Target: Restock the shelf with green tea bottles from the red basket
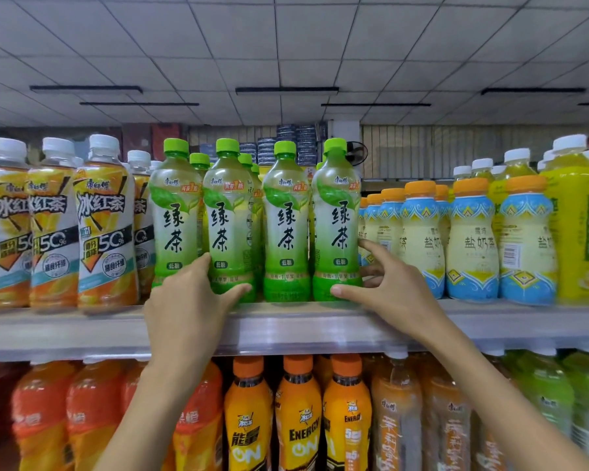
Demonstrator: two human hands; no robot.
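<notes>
Left hand grip clamped low on a green tea bottle; right hand grip clamped low on the end bottle. Just below both grips, shelf lip. Best: slide both back evenly, labels forward.

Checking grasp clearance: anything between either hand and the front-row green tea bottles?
Nothing visible. The left hand grips the second-from-left green tea bottle low down; the right hand grips the rightmost green tea bottle at its base.
</notes>
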